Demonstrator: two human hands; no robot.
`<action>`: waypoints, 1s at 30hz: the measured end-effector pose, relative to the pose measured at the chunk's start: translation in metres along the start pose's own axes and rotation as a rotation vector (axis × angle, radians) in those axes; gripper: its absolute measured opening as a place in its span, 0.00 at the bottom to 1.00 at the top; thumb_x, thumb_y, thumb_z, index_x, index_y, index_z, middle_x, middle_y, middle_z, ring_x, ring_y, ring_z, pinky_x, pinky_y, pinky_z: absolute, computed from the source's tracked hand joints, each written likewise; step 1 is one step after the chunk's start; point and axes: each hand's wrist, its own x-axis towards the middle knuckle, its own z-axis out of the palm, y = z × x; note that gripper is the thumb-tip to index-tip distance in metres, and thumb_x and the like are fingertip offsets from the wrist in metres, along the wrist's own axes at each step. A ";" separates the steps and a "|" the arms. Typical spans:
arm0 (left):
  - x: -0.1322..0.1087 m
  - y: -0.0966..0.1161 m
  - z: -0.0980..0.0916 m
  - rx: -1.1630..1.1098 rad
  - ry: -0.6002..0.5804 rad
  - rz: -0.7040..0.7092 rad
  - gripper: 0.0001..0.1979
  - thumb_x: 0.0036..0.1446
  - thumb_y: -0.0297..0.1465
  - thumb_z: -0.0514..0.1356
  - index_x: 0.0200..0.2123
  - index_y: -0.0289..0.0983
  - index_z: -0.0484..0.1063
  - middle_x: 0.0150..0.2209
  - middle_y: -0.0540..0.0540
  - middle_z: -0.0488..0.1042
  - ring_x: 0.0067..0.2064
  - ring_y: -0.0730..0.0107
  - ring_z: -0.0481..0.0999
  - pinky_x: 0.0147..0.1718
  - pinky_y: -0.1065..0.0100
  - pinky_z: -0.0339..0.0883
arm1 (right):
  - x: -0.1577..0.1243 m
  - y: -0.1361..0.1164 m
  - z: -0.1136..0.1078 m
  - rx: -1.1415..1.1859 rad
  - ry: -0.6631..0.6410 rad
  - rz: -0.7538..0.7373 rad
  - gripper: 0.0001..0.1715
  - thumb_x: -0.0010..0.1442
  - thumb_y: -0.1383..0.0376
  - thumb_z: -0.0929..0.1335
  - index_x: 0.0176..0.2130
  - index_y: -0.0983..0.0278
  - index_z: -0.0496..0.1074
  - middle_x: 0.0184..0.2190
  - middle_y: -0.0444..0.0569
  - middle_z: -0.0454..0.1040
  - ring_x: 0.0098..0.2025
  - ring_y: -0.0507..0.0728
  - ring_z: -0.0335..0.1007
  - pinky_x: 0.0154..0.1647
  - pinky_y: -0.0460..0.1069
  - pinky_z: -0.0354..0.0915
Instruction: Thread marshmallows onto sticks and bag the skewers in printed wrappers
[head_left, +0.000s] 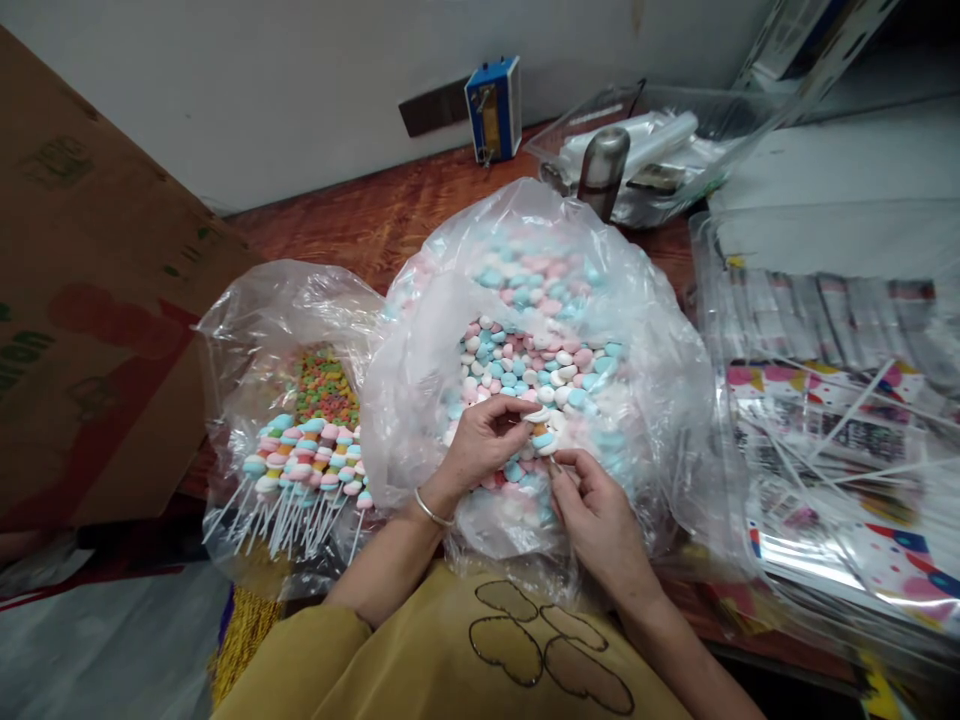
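Your head-worn camera looks forward and down from above your garment (420, 660), at close range. The view centres on your left hand (480, 440) and right hand (598, 510), reaches the far wall (285, 90), and spans from cardboard box (97, 290) left to printed packaging (870, 440) right.

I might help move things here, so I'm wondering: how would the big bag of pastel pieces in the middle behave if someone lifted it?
The big bag would probably sag and change shape, since its thin film looks loosely wrinkled. It may feel heavy, holding so many pastel pieces. Those look rounded and loose, so some could roll out of its open mouth.
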 end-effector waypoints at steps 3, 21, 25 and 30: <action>-0.002 -0.001 0.000 0.017 -0.018 0.021 0.11 0.57 0.35 0.68 0.42 0.36 0.82 0.39 0.41 0.83 0.39 0.65 0.82 0.39 0.67 0.76 | 0.003 -0.001 0.002 0.000 0.018 -0.042 0.15 0.66 0.54 0.65 0.42 0.63 0.72 0.22 0.39 0.66 0.22 0.52 0.58 0.21 0.45 0.54; -0.030 0.006 -0.050 1.027 -0.131 0.313 0.04 0.61 0.26 0.64 0.38 0.39 0.79 0.40 0.43 0.79 0.44 0.60 0.75 0.47 0.57 0.69 | -0.001 -0.004 -0.010 -0.032 0.035 -0.100 0.17 0.66 0.50 0.68 0.36 0.61 0.72 0.21 0.38 0.64 0.22 0.51 0.57 0.22 0.46 0.54; -0.028 0.000 -0.041 0.913 -0.013 0.264 0.05 0.61 0.25 0.63 0.33 0.38 0.77 0.37 0.44 0.78 0.43 0.61 0.75 0.47 0.58 0.68 | -0.005 -0.004 -0.014 -0.103 0.011 -0.107 0.16 0.66 0.52 0.67 0.36 0.61 0.72 0.23 0.40 0.68 0.24 0.52 0.61 0.25 0.46 0.57; -0.022 0.000 -0.039 0.155 0.157 -0.053 0.08 0.55 0.33 0.69 0.37 0.37 0.78 0.35 0.47 0.80 0.35 0.69 0.78 0.35 0.67 0.72 | -0.011 -0.007 -0.017 -0.188 -0.123 -0.155 0.14 0.66 0.56 0.64 0.35 0.62 0.72 0.24 0.42 0.69 0.26 0.53 0.64 0.28 0.46 0.59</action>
